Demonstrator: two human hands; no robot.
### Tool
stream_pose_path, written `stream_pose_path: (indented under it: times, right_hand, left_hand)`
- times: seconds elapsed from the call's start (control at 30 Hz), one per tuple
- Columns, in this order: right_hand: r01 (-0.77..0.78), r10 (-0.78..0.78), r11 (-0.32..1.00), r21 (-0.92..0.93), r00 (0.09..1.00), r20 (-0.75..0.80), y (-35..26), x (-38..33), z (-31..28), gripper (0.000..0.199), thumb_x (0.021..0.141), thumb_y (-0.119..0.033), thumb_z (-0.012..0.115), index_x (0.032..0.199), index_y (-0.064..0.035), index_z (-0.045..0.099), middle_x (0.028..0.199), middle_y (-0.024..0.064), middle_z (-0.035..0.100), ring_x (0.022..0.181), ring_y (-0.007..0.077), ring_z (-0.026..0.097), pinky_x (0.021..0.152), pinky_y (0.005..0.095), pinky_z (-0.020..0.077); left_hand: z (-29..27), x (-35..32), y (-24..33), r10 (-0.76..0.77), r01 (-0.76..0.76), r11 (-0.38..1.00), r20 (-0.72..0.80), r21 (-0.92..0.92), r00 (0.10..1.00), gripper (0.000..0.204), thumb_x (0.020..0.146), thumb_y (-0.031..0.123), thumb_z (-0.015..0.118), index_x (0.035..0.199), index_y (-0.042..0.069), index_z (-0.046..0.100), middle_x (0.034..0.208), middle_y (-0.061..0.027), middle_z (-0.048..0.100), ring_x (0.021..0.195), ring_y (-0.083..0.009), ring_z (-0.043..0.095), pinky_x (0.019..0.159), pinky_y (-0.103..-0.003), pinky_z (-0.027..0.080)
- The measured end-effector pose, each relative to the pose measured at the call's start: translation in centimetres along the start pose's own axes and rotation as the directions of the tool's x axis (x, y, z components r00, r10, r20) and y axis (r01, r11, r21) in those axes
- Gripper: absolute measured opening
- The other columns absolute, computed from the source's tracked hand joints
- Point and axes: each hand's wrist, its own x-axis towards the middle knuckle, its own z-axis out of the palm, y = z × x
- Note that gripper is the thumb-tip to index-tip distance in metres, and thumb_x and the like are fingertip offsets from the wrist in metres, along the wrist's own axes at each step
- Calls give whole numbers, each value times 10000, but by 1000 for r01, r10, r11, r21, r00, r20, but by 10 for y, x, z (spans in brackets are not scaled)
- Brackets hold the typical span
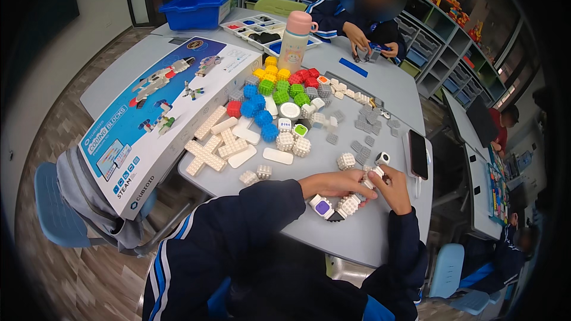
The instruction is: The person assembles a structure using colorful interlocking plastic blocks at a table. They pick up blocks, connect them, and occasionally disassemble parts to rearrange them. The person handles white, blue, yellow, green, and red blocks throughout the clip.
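Pinched between our two hands is a curved chain of white studded plastic blocks [348, 205]. Our left hand [340, 183] has its fingers closed around the chain's upper stretch, and our right hand [394, 190] grips the same end, thumb and forefinger pressed together on it. We hold the chain over the near edge of the pale grey table [276, 199], its lower part curving left to a white block with a purple square face [322, 207].

Just beyond our fingertips sits a white block with a round black face [382, 159]; we cannot tell whether it joins the chain. Near it stands a single white studded cube [345, 161], with flat grey studded plates [360, 152] farther off. To our right lies a black-screened phone [418, 154].

Farther out, blue studded plastic balls [262, 118] lie amid green, yellow and red ones, below a cream bottle with a pink lid [293, 47]. On our left rests a large blue-and-white printed box [163, 104]. Across the table, a co-worker's hands [357, 40] handle small pieces.
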Motion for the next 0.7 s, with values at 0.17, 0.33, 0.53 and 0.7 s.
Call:
stream_pose_path:
  times: [0.17, 0.33, 0.53, 0.7]
  right_hand:
    - [-107, 110, 983, 146, 994, -10, 7, -4, 1, 379, 806, -298, 772, 711, 0, 559, 595, 33, 522, 548, 94, 425, 494, 286, 342]
    - [-96, 92, 960, 265, 995, 29, 9, -5, 6, 347, 880, -314, 699, 735, -31, 560, 612, 1, 503, 558, 67, 408, 491, 268, 315]
    - [-367, 207, 715, 595, 924, 321, 13, -7, 11, 406, 954, -424, 566, 723, -91, 532, 567, -70, 375, 472, 27, 288, 425, 228, 195]
    - [-513, 183, 9, 859, 845, 503, 20, 0, -1, 473, 977, -485, 494, 673, -122, 499, 490, -96, 280, 409, 44, 214, 393, 239, 156]
  left_hand:
    - [2, 0, 4, -72, 72, 997, 39, -5, 997, 367, 941, 281, 663, 1143, -7, 558, 986, -92, 657, 812, -146, 652, 735, -279, 542]
    - [1, 0, 6, -179, 178, 984, 93, 11, 980, 330, 950, 278, 632, 1039, -33, 567, 912, -140, 680, 838, -185, 679, 737, -303, 544]
    - [4, -3, 9, -159, 164, 986, 119, -28, 980, 231, 963, 210, 586, 1022, -4, 521, 797, -99, 640, 758, -189, 655, 678, -303, 516]
    - [3, -3, 10, -167, 173, 985, 161, -25, 973, 128, 969, 148, 576, 1021, 38, 535, 794, -95, 628, 741, -187, 643, 688, -308, 510]
